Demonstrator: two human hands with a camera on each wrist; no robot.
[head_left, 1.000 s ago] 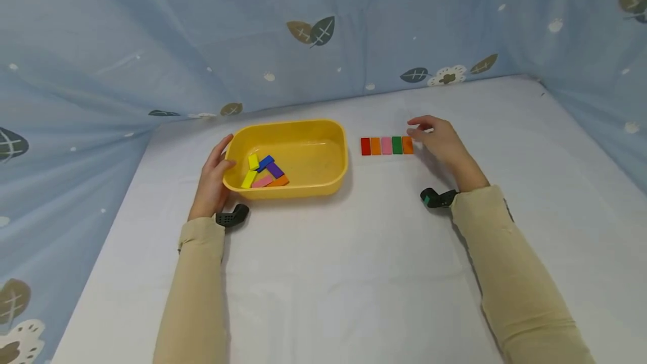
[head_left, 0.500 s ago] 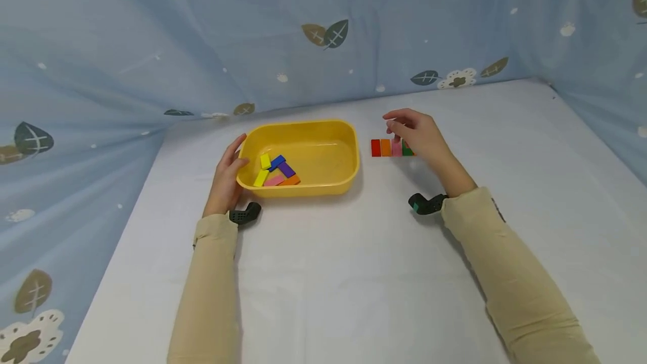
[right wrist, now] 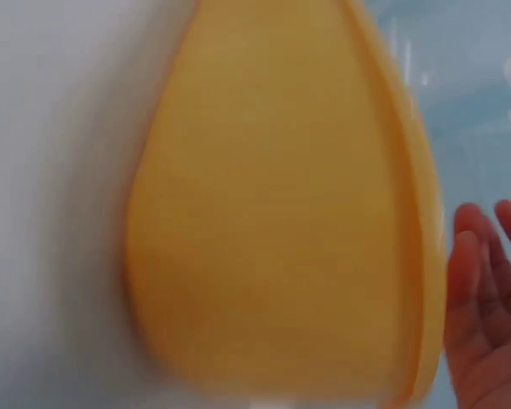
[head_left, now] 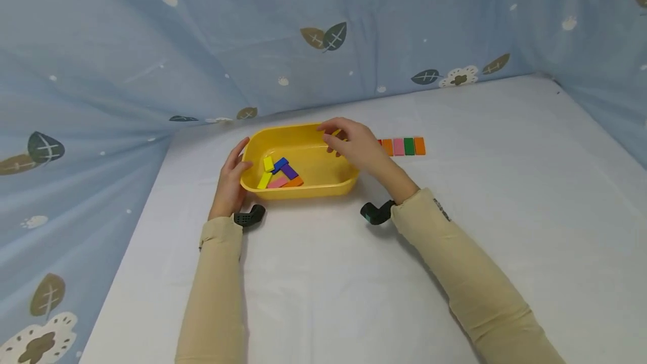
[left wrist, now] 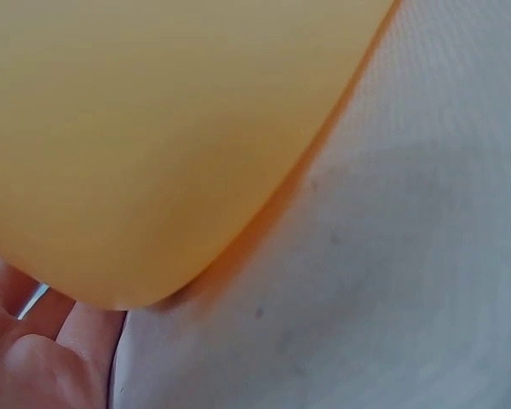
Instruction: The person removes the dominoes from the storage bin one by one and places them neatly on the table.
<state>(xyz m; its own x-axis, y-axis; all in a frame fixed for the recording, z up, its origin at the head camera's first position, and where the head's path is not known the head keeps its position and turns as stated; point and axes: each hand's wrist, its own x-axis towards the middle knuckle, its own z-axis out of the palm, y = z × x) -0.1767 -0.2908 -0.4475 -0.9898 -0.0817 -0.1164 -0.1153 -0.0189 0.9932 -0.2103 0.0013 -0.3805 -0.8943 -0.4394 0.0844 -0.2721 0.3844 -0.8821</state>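
A yellow plastic tub [head_left: 326,172] stands near the back of the table. At its left end my left hand [head_left: 228,187] holds the rim, thumb at the edge and fingers along the outside. My right hand [head_left: 356,144] is over the tub's right end, fingers loosely bent and nothing between them; the right wrist view shows it beside the tub wall [right wrist: 281,204]. Inside, at the front left, lie small coloured blocks: two yellow, a blue block [head_left: 280,164], a purple block [head_left: 289,171], a pink block [head_left: 277,182] and an orange block [head_left: 293,182].
Right of the tub runs a straight row of blocks: red, partly hidden by my right hand, then orange, a pink block [head_left: 399,146], a green block [head_left: 409,146] and orange. A white cloth [head_left: 323,274] covers the table; a blue patterned curtain [head_left: 212,44] hangs behind.
My right hand has moved left from the row's right end, across the row, to over the tub. The left hand stays at the tub; the head view has shifted slightly.
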